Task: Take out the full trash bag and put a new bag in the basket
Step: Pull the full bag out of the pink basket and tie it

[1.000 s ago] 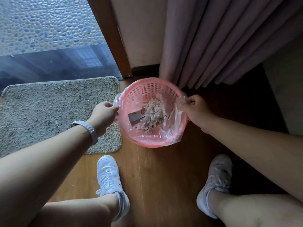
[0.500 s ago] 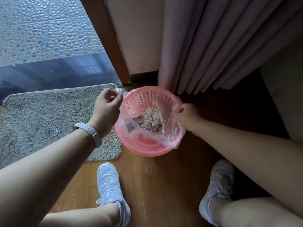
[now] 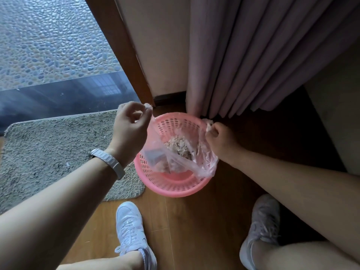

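A pink perforated plastic basket (image 3: 171, 187) stands on the wooden floor. A clear plastic trash bag (image 3: 202, 162) holding scraps and a small dark packet hangs partly lifted above the basket's inside. My left hand (image 3: 130, 129) pinches the bag's left edge above the basket's left rim. My right hand (image 3: 220, 141) grips the bag's right edge over the right rim. The bag is stretched between both hands. No new bag is in view.
A grey shaggy mat (image 3: 58, 152) lies left of the basket. A mauve curtain (image 3: 253, 55) hangs just behind it, beside a brown door frame (image 3: 120, 51) and a glass door. My two white shoes (image 3: 132, 232) rest on the floor in front.
Both hands have risen with the bag's edges, freeing the bag from the rim and lifting it partly out of the basket. The view has moved closer.
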Available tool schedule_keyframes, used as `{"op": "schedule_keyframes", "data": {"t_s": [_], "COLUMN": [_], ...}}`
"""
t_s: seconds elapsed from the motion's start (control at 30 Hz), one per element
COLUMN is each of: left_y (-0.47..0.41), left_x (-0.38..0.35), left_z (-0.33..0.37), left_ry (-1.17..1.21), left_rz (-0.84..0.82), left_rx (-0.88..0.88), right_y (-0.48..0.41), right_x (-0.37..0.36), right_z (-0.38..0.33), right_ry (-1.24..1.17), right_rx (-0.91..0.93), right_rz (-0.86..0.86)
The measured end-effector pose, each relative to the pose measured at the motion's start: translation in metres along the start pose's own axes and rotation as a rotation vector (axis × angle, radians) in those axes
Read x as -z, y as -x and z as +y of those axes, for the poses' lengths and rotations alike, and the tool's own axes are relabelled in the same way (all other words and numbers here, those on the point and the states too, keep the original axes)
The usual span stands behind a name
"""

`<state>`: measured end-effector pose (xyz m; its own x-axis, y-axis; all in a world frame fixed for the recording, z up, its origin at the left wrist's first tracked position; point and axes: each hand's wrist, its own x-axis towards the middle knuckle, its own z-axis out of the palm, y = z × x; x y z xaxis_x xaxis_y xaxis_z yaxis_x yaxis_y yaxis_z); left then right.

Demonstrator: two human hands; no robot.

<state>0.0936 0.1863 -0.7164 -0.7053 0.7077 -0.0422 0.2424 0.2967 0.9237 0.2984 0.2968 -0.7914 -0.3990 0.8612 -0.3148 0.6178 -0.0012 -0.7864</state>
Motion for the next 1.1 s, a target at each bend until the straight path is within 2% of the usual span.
{"op": "schedule_keyframes", "data": {"t_s": [0.13,0.3,0.43,0.57,0.7,0.83,0.93,1.0,1.1], "left_y": [-0.005,0.004,0.008,0.011,0.023,0.046,0.07,0.088,0.118], "left_x": [0.006,0.008,0.011,0.014,0.02,0.033,0.049,0.06,0.076], "left_z": [0.01,0.021,0.035,0.052,0.07,0.099,0.123,0.141,0.17], "left_ry": [0.174,0.162,0.168,0.199,0.101,0.072,0.153,0.226,0.281], "left_rz": [-0.039,-0.077,-0.096,-0.084,-0.092,-0.042,-0.062,-0.104,-0.111], "left_rx": [0.065,-0.008,-0.074,-0.067,-0.112,-0.256,-0.308,-0.329,-0.403], "right_y": [0.0,0.006,0.009,0.015,0.039,0.076,0.114,0.144,0.189], "right_x": [0.009,0.013,0.021,0.038,0.056,0.077,0.093,0.103,0.116], "right_z": [-0.014,-0.034,-0.056,-0.075,-0.099,-0.131,-0.155,-0.172,-0.196], "right_ry": [-0.069,-0.153,-0.196,-0.017,0.102,-0.025,-0.193,-0.184,-0.104], "right_rx": [0.085,0.33,0.39,0.492,0.657,0.634,0.559,0.561,0.657], "right_rz": [0.066,0.007,0.055,0.186,0.258,0.18,0.099,0.097,0.146]}}
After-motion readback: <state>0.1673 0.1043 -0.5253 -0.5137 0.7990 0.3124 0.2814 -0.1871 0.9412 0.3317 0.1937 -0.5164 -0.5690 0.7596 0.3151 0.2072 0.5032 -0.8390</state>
